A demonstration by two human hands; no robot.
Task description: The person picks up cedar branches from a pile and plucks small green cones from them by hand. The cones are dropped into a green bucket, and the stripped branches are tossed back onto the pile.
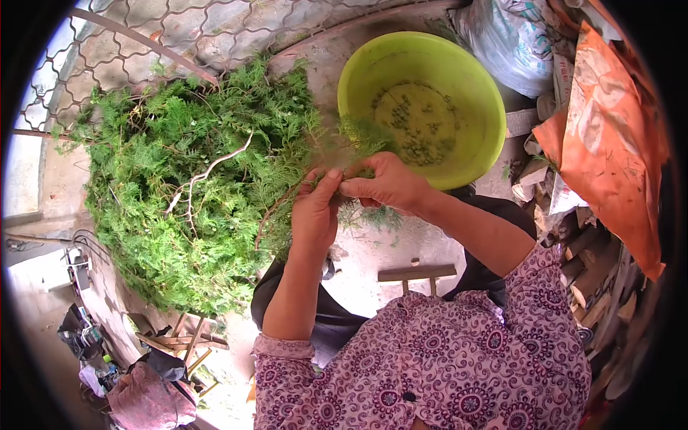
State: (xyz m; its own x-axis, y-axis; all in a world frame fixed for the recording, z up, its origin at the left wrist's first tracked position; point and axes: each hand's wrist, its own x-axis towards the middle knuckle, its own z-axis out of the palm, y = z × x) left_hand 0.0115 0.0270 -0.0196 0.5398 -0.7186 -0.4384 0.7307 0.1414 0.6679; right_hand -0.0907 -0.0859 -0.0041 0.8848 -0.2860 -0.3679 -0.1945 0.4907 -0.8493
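My left hand (314, 213) is closed, its thumb and fingertips pinching a leafy evergreen branch (364, 135). Close against it, my right hand (387, 185) is also closed on the same branch, fingers bent. The leafy end reaches over the near left rim of a yellow-green plastic basin (494, 93). Small green cones or seeds (423, 143) lie scattered on the basin floor. To the left spreads a large heap of cut evergreen branches (193, 179), with a pale bare twig (208, 172) on top. Whatever lies between my fingertips is too small to make out.
A wire mesh fence (251, 29) bounds the far side. At right are a filled plastic sack (509, 43), an orange sack (609, 136) and stacked firewood (602, 308). A small wooden stool (416, 273) stands before my lap; a pink cloth bundle (150, 398) sits lower left.
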